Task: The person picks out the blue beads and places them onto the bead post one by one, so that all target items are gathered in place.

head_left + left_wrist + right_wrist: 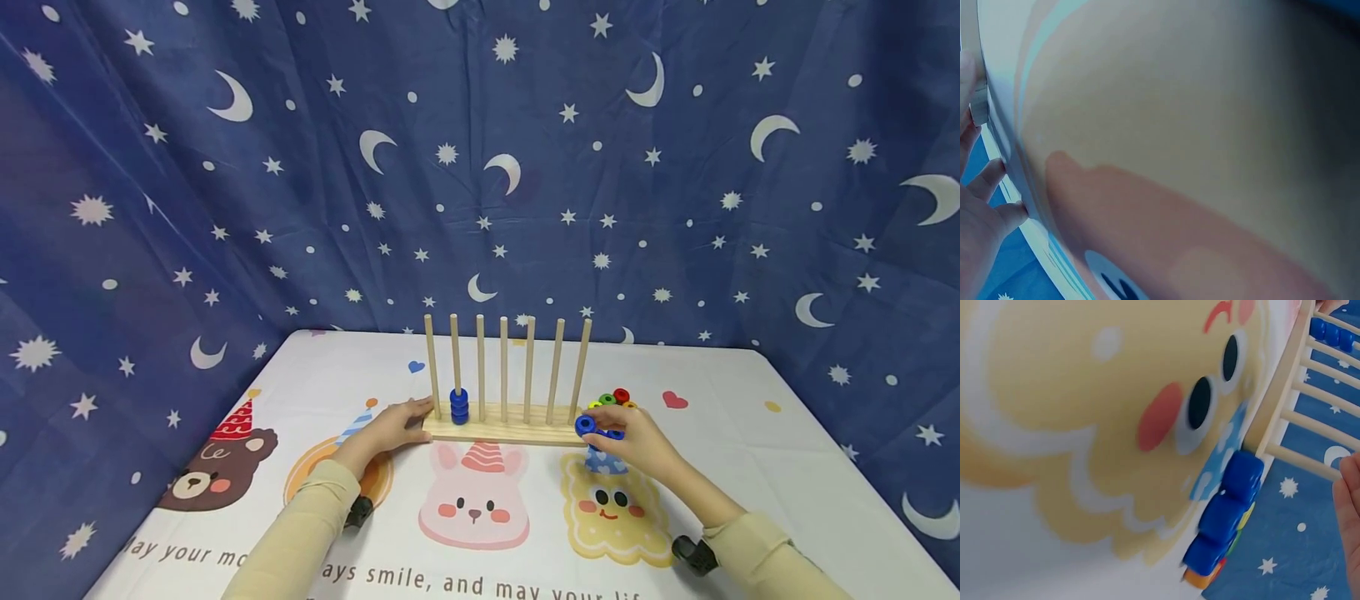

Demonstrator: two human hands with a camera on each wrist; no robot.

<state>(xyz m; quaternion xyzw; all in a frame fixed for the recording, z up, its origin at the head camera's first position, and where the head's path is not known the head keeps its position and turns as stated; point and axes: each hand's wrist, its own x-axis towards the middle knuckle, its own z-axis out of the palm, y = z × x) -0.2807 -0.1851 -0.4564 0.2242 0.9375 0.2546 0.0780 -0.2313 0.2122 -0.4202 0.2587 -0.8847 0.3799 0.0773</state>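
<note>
A wooden bead rack (495,429) with several upright rods stands on the table; three blue beads (459,407) are stacked on its second rod from the left. At its left end my left hand (393,427) holds the base between thumb and fingers; the left wrist view shows part of that hand (982,219) at the edge. By the right end, my right hand (630,433) pinches a blue bead (586,425) between thumb and forefinger. Below it, more blue beads (1219,515) lie in a row on the table. The right wrist view does not show the pinch.
Red (622,395), green (607,400), yellow and orange beads lie behind my right hand, partly hidden by it. A printed white cloth (705,458) covers the table. A dark blue curtain (465,167) with moons and stars hangs behind and at both sides.
</note>
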